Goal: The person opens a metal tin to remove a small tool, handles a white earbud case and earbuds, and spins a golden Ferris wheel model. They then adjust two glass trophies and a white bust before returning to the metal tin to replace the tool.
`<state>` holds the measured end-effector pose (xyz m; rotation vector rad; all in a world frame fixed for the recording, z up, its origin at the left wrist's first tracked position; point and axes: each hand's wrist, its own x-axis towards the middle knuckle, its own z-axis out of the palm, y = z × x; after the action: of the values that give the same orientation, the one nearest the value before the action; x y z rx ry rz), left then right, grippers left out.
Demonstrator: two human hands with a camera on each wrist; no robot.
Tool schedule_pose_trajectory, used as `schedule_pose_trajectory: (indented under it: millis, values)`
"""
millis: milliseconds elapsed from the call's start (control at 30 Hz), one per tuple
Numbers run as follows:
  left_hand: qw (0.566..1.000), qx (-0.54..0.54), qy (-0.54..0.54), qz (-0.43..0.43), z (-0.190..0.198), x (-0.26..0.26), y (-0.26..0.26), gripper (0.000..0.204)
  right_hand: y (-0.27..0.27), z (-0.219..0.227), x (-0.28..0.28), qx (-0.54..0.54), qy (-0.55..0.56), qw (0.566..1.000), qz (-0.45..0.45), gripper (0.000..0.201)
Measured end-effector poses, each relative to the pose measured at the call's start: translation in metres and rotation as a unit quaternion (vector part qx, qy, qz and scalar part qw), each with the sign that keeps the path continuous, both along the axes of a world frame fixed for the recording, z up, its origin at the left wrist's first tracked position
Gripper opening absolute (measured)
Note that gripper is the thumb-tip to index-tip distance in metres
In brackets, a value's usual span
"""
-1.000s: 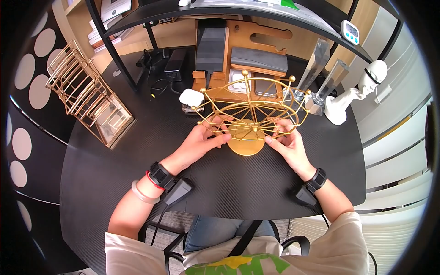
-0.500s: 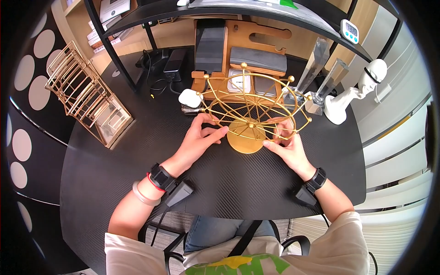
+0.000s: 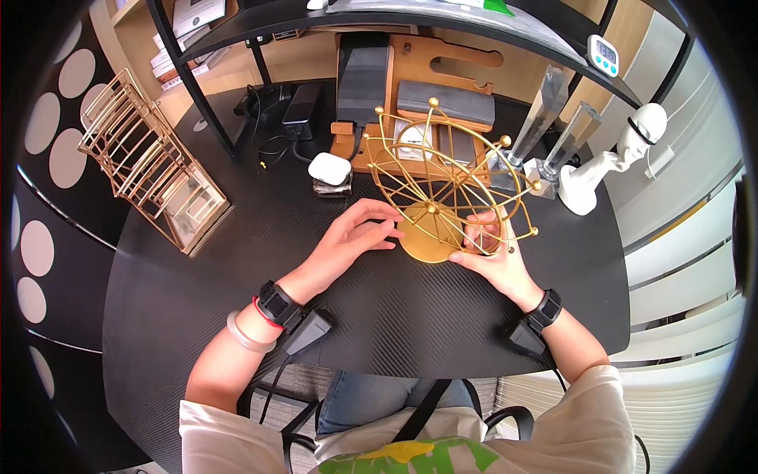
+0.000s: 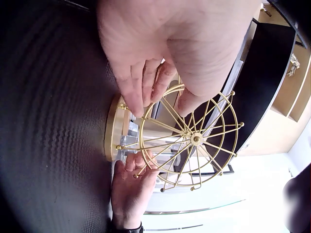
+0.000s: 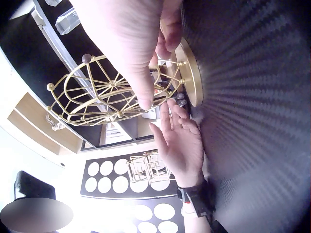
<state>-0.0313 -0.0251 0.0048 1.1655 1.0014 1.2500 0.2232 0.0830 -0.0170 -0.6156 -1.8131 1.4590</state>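
A gold wire Ferris wheel model (image 3: 433, 208) stands on a round gold base (image 3: 425, 246) in mid-table, its wheel slanting toward the right in the head view. My right hand (image 3: 505, 257) holds the lower right of the wheel between thumb and fingers, with the thumb tip close to the base. In the right wrist view, the thumb (image 5: 142, 90) lies at the wire rim. On the other side my left hand (image 3: 351, 241) has loosely bent fingers at the base's left edge, with a gap between thumb and fingers. Gold balls (image 3: 505, 141) tip the wheel's outer points.
A wooden stand (image 3: 371, 154) holding a phone stands behind the wheel, a white earbud case (image 3: 330, 169) to its left. Crystal trophies (image 3: 541, 118) and a white head figure (image 3: 580, 186) are at right. A gold wire rack (image 3: 170, 186) stands at left, a black shelf (image 3: 260, 35) overhead.
The Ferris wheel has turned, its left side swinging away and its right side coming nearer. My left hand has drawn back from the wheel's wires; my right hand stays at its right side.
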Motion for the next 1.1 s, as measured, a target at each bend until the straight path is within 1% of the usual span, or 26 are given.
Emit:
schedule_pose_trajectory:
  millis: [67,133,200,233,300,367,400,467,500,533,600,633,700,800,933,1000,1100]
  values:
    - [1.0,0.002,-0.011,-0.003,-0.002,0.0,0.0,0.034,0.0,-0.001,0.0,-0.022,0.021,0.999,0.007,0.062]
    - [1.0,0.004,-0.022,-0.006,-0.001,0.001,-0.001,0.036,-0.001,-0.001,0.0,-0.02,0.02,1.0,0.008,0.06]
    - [0.999,0.008,-0.028,-0.016,0.001,0.001,0.0,0.046,0.0,0.001,0.001,-0.017,0.019,1.0,0.01,0.059]
    - [0.999,0.008,-0.028,-0.016,0.003,0.003,-0.001,0.046,0.0,0.004,0.001,-0.013,0.008,1.0,0.023,0.056]
    - [0.998,0.01,-0.057,-0.015,0.004,0.006,-0.001,0.056,-0.002,0.009,0.001,-0.009,-0.003,0.999,0.036,0.054]
    - [0.998,0.021,-0.06,-0.01,0.003,0.006,-0.001,0.06,-0.006,0.014,0.0,0.009,-0.011,0.998,0.069,0.052]
    - [0.997,0.033,-0.063,-0.006,0.002,0.006,-0.001,0.063,-0.005,0.014,0.001,0.009,-0.011,0.998,0.069,0.052]
    - [0.998,0.035,-0.053,-0.014,0.001,0.005,-0.001,0.065,-0.004,0.015,0.002,-0.005,-0.02,0.993,0.117,0.048]
    - [0.998,0.038,-0.043,-0.023,0.001,0.004,-0.001,0.066,-0.003,0.015,0.002,0.021,-0.008,0.99,0.136,0.044]
    - [0.998,0.038,-0.043,-0.023,0.001,0.003,-0.001,0.066,-0.002,0.016,0.003,0.021,-0.008,0.991,0.136,0.044]
    - [0.999,0.027,-0.023,-0.04,0.0,0.003,-0.002,0.068,-0.001,0.017,0.004,-0.006,0.005,0.982,0.186,0.042]
    - [0.999,0.027,-0.023,-0.04,0.001,0.004,-0.002,0.068,-0.001,0.016,0.004,-0.006,0.005,0.983,0.186,0.042]
    - [0.997,0.069,-0.034,-0.01,0.004,0.008,-0.002,0.069,0.0,0.011,0.003,0.025,0.013,0.978,0.204,0.043]
    - [0.998,0.06,-0.02,0.002,0.001,0.005,-0.001,0.068,0.001,0.007,0.003,0.043,0.012,0.98,0.192,0.045]
    - [0.997,0.071,-0.003,0.006,-0.002,0.003,0.001,0.068,0.0,0.013,0.004,0.03,0.005,0.978,0.206,0.048]
    - [0.998,0.068,0.007,-0.001,-0.001,0.003,0.0,0.07,-0.003,0.022,0.004,0.034,-0.037,0.977,0.207,0.049]
    - [0.998,0.059,-0.011,-0.015,0.001,0.003,-0.002,0.075,-0.002,0.022,0.005,0.051,-0.048,0.975,0.212,0.047]
